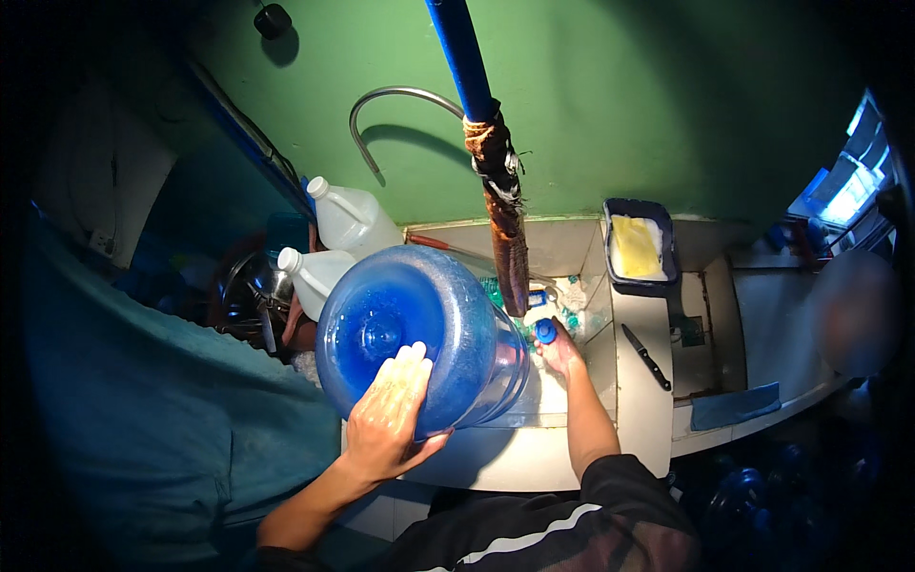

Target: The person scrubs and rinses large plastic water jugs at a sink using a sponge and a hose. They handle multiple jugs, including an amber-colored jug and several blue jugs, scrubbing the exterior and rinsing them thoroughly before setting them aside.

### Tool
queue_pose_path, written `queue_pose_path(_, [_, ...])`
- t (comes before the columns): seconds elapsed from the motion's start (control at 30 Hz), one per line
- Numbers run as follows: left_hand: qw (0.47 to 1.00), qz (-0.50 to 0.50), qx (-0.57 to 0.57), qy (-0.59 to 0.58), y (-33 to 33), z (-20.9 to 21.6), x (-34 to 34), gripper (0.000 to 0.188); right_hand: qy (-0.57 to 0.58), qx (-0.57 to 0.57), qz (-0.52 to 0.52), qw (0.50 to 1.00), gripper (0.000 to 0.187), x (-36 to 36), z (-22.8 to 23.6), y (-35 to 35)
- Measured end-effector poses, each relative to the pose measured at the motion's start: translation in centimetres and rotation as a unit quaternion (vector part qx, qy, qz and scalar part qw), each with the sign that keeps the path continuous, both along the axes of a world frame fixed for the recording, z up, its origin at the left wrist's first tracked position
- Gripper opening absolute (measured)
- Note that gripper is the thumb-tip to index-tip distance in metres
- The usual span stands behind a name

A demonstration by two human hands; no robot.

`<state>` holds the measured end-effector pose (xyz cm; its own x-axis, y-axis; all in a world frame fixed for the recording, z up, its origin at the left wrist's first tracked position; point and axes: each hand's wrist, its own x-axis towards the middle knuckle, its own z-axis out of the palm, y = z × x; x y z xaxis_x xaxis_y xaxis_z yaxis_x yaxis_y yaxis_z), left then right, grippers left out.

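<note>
A large translucent blue water jug (448, 315) lies tilted over the sink's front edge, its round base toward me. My left hand (388, 405) rests on that base, wet-looking, with fingers stretched flat and the thumb spread toward the jug's side. Just right of the jug, my right hand (560, 351) is closed around a small round blue cap-like piece (545, 331); what lies beneath it is hidden. The jug's far end is out of sight. Behind my right hand, the tiled sink basin (599, 315) holds small green and white items, too cluttered to tell apart.
Two white jugs (353, 224) stand behind the blue one. A dark tub (642, 283) with a yellow sponge-like piece (636, 246) sits right of the basin, near a black-handled knife (646, 357). A wrapped blue pipe (496, 162) and curved metal spout (400, 91) hang above.
</note>
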<state>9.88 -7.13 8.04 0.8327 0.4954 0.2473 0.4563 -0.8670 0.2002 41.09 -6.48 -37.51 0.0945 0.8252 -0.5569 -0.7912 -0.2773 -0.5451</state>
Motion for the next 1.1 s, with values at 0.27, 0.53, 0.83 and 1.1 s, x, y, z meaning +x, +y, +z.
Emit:
queue_pose_path(0.27, [0.999,-0.036,0.018,-0.019,-1.6,4.0,1.7,0.078,0.027,-0.053,0.139,0.989,0.033,-8.0,1.5,-1.6])
queue_pose_path(0.53, [0.998,-0.039,0.030,-0.045,-3.2,7.5,1.1,0.073,-0.080,-0.075,0.133,0.985,0.030,-9.5,3.1,-2.4])
queue_pose_path(0.83, [0.987,0.022,0.032,-0.155,-4.1,9.0,-3.1,0.084,-0.202,-0.139,0.053,0.968,0.028,-4.0,4.3,-9.7])
queue_pose_path(1.1, [0.966,0.066,0.048,-0.247,-8.1,5.3,-5.9,0.089,-0.307,-0.157,-0.102,0.933,0.026,0.0,9.6,-14.4])
